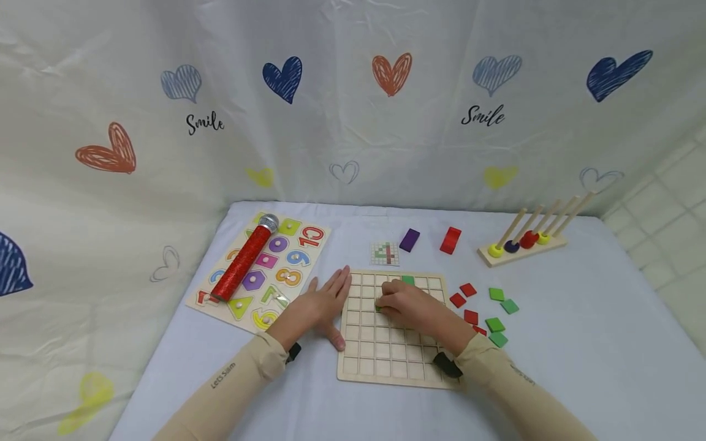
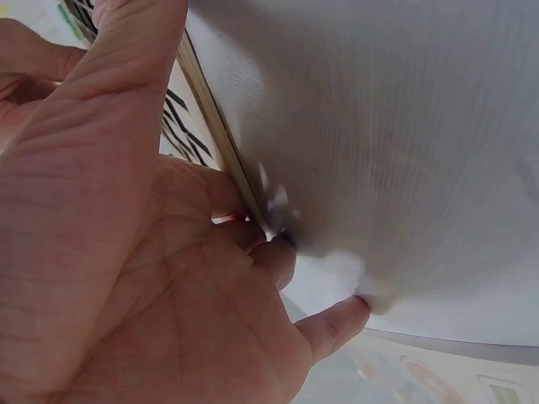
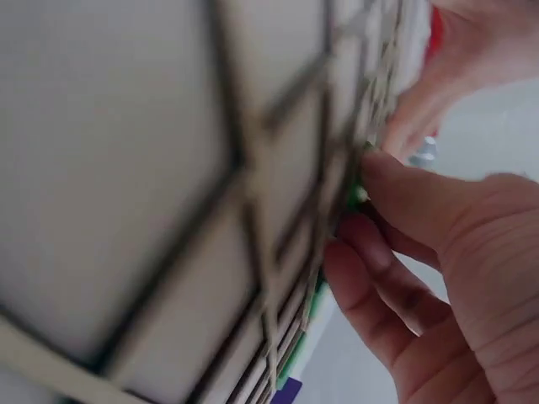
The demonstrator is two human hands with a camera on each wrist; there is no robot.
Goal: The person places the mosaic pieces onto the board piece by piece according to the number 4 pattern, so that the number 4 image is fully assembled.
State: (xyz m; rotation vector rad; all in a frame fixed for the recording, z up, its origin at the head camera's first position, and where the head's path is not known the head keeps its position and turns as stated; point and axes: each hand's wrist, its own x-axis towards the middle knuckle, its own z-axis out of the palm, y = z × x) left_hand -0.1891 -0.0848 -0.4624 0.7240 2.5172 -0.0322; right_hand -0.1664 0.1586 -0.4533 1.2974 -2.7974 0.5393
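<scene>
A square wooden grid board (image 1: 366,350) lies flat on the white-covered table. Along its left edge rests my left hand (image 1: 318,308), fingers straight and thumb spread toward me; in the left wrist view its fingertips sit at the board's side. Over the board's upper middle, my right hand (image 1: 413,307) pinches a small green tile (image 3: 355,197) between thumb and fingers, right at the grid's surface. Another green tile (image 1: 407,280) sits in a top-row cell, partly behind the right hand. A small pattern card (image 1: 384,253) with green and red squares lies just beyond the board.
Several loose red tiles (image 1: 468,290) and green tiles (image 1: 495,324) lie right of the board. Behind are a purple piece (image 1: 410,239) and a red piece (image 1: 450,240). A peg stand (image 1: 510,256) is at back right. Left, a red microphone (image 1: 242,263) lies on a number puzzle (image 1: 300,236).
</scene>
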